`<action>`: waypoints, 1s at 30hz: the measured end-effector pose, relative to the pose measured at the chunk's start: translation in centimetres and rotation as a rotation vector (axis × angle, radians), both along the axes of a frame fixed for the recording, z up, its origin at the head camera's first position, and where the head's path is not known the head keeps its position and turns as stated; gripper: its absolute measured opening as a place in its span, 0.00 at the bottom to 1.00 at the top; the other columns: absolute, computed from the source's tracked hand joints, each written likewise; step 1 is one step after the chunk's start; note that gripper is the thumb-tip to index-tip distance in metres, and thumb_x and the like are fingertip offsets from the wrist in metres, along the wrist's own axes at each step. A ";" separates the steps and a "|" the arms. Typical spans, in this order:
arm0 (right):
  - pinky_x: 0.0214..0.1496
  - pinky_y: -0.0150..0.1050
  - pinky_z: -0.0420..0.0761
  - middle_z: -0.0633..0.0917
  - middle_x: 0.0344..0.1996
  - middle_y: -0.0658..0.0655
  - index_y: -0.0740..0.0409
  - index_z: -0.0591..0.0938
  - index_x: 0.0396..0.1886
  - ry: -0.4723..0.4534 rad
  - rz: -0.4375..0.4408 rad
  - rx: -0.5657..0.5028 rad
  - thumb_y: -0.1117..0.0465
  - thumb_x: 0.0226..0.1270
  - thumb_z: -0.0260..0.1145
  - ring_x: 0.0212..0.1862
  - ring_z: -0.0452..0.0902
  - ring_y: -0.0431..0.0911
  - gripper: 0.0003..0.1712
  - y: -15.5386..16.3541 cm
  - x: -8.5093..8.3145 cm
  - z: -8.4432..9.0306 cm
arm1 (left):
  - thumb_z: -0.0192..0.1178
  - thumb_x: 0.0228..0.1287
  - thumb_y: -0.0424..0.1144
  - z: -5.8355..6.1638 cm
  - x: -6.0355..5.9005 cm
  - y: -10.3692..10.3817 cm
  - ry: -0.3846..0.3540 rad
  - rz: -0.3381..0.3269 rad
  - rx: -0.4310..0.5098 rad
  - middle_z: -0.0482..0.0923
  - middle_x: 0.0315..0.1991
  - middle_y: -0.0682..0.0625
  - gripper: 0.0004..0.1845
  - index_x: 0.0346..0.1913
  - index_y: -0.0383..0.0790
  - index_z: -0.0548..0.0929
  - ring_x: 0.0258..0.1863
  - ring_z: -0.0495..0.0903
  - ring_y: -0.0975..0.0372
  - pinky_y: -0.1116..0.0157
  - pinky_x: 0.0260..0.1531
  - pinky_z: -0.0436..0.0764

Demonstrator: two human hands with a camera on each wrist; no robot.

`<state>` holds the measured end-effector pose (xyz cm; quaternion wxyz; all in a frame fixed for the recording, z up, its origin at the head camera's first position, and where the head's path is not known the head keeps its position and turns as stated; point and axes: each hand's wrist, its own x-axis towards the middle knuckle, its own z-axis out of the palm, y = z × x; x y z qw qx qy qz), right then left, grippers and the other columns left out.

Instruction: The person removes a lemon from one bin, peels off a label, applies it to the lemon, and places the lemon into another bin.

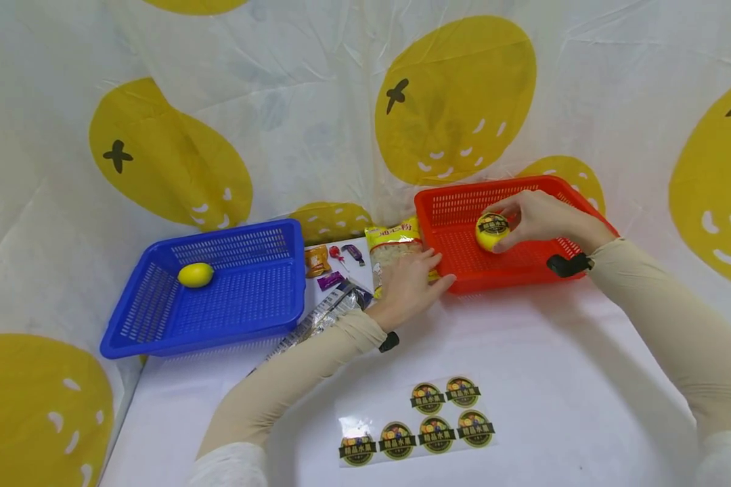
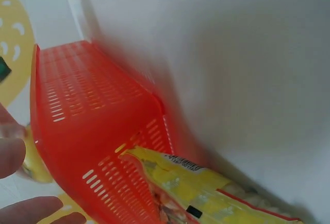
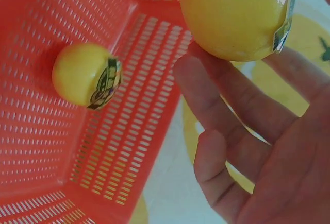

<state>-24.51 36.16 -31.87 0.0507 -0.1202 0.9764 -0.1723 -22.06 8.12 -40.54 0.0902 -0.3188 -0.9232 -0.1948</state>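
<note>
- Currently, blue plastic basket (image 1: 237, 301): yellow lemon (image 1: 195, 275).
- Red plastic basket (image 1: 453, 247): stickered yellow fruit (image 3: 80, 74); my right hand (image 1: 542, 216) pinches second stickered fruit (image 1: 492, 234).
- Spread left hand (image 1: 407, 285) overlaps clear-and-yellow packet (image 1: 392, 245).

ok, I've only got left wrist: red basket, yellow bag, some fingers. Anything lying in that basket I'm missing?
Observer: Yes, right wrist shows a stickered lemon in the red basket.

Operator: And the right hand?

Observer: In the head view, the right hand holds a second lemon at the basket, with a sticker on it too.

Operator: Any lemon without one?

Observer: One in the blue basket, off to the left: no sticker shows on that third lemon from the head view.
</note>
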 end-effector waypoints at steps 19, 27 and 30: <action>0.62 0.60 0.77 0.85 0.59 0.67 0.55 0.82 0.65 -0.053 -0.009 -0.042 0.47 0.47 0.86 0.58 0.80 0.59 0.44 -0.4 -7.4 -5.5 | 0.58 0.70 0.63 -0.7 0.1 0.8 0.004 0.088 -0.021 0.80 0.67 0.56 0.27 0.64 0.54 0.83 0.62 0.83 0.59 0.58 0.51 0.85; 0.64 0.62 0.75 0.86 0.59 0.64 0.54 0.83 0.65 -0.063 -0.008 0.002 0.47 0.47 0.85 0.57 0.79 0.58 0.43 -1.0 -8.5 -6.7 | 0.59 0.69 0.64 -0.7 -0.3 0.7 -0.015 0.090 -0.011 0.80 0.67 0.57 0.27 0.64 0.55 0.83 0.63 0.83 0.58 0.58 0.50 0.85; 0.64 0.63 0.76 0.86 0.59 0.64 0.54 0.83 0.65 -0.065 0.007 0.035 0.46 0.47 0.85 0.58 0.79 0.58 0.43 -1.1 -8.8 -7.1 | 0.59 0.69 0.64 -0.8 -0.3 0.6 -0.021 0.094 -0.005 0.80 0.67 0.57 0.27 0.64 0.55 0.84 0.62 0.83 0.58 0.58 0.48 0.85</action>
